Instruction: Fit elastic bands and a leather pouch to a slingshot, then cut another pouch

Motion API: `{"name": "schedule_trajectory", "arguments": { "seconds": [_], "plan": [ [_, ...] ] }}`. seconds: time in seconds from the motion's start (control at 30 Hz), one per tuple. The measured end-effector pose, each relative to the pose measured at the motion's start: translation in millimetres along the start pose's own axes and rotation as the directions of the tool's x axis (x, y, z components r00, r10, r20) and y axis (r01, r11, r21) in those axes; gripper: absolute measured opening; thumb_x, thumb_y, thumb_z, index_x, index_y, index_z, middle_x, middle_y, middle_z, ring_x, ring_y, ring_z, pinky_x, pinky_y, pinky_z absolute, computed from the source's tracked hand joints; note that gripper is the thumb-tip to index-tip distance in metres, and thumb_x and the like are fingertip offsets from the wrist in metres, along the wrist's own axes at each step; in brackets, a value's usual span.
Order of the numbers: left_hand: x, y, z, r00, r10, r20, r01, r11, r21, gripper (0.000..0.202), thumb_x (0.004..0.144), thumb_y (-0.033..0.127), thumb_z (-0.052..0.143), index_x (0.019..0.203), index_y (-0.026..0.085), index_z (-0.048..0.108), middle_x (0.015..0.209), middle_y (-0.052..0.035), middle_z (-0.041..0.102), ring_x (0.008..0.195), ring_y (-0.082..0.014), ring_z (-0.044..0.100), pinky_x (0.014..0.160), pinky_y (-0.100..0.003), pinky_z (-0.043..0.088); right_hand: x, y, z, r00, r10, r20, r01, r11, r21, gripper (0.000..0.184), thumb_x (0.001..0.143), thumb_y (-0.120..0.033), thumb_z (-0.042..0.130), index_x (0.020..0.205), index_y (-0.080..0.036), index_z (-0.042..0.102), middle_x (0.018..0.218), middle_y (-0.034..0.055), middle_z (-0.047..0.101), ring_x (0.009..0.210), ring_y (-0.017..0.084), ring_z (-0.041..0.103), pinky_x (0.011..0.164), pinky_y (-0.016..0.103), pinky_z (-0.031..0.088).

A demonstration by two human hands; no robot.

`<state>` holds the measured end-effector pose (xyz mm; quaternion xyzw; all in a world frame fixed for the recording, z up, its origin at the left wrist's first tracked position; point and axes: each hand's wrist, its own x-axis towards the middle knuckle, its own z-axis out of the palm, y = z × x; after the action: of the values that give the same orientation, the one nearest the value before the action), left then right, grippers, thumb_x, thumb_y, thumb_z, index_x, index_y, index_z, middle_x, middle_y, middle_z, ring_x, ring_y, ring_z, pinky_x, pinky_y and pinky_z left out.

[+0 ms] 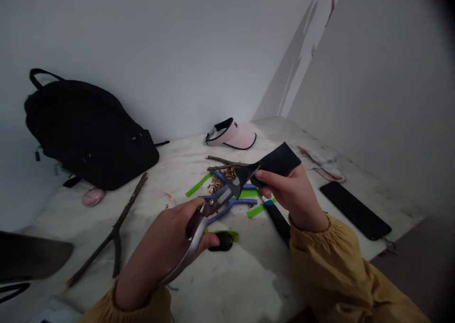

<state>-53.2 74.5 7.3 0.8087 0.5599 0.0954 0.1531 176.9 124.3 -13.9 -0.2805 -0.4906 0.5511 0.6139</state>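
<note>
My left hand point(156, 240) is closed around the silver handles of pruning shears point(209, 208), which point away and to the right. A flat black piece of sheet material point(280, 159) is pinched in my right hand point(295, 195), thumb on top. Its narrow, twisted end reaches the shears' blades; whether they are cutting into it I cannot tell. Beneath the shears lie blue-wrapped sticks point(245, 201), bright green strips point(199, 184) and a heap of brown shavings point(217, 183). Near my left thumb sits a black object with green material point(223, 241) around it, partly hidden.
A forked branch point(122, 221) lies left, near a black backpack point(88, 133) and a pink round object point(93, 197). Twigs point(223, 160) and a pink visor point(232, 134) are behind. At right are a black-and-blue handled tool point(277, 221) and a phone point(355, 209).
</note>
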Motion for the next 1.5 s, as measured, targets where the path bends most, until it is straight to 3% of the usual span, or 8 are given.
{"name": "schedule_trajectory", "arguments": {
  "seconds": [0.23,0.57,1.2,1.5],
  "plan": [
    [0.2,1.9,0.4,1.000,-0.009,-0.004,0.009,1.000,-0.011,0.037,0.071,0.032,0.065,0.105,0.023,0.056,0.081,-0.0008,0.066,0.069,-0.0208,0.061,0.066,-0.029,0.043,-2.4,0.8,1.6,0.995,0.022,0.094,-0.019,0.999,-0.026,0.013,0.072,-0.020,0.075,0.078,-0.015,0.065,0.067,0.0001,0.066,0.039,0.005,0.051,0.033,0.018,0.042],
    [3.5,2.8,5.3,0.997,0.057,-0.050,-0.060,0.996,-0.065,0.038,0.079,0.055,0.061,0.093,0.020,0.055,0.078,-0.0016,0.065,0.066,-0.0195,0.061,0.060,-0.028,0.041,-3.7,4.7,8.7,0.999,0.011,0.049,-0.011,1.000,0.003,0.011,0.073,-0.021,0.074,0.072,-0.015,0.065,0.061,-0.0021,0.062,0.038,0.004,0.048,0.034,0.017,0.042],
    [-2.6,0.9,-1.8,1.000,0.018,0.013,-0.018,0.999,-0.027,0.036,0.077,0.054,0.064,0.090,0.021,0.056,0.067,0.0015,0.064,0.060,-0.0181,0.060,0.056,-0.026,0.037,-2.7,3.8,3.0,0.996,0.056,0.066,-0.050,0.995,-0.081,0.018,0.071,-0.024,0.076,0.069,-0.015,0.060,0.053,-0.0037,0.057,0.034,0.005,0.045,0.032,0.017,0.039],
    [1.0,3.1,0.2,0.998,0.059,0.020,-0.057,0.995,-0.083,0.035,0.074,0.047,0.067,0.097,0.021,0.060,0.087,-0.0030,0.069,0.076,-0.0215,0.064,0.068,-0.029,0.045,-2.2,-0.3,-1.0,0.991,0.094,0.090,-0.086,0.993,-0.085,0.016,0.071,-0.020,0.075,0.067,-0.014,0.060,0.050,-0.0037,0.056,0.034,0.005,0.046,0.031,0.017,0.039]
  ]
}}
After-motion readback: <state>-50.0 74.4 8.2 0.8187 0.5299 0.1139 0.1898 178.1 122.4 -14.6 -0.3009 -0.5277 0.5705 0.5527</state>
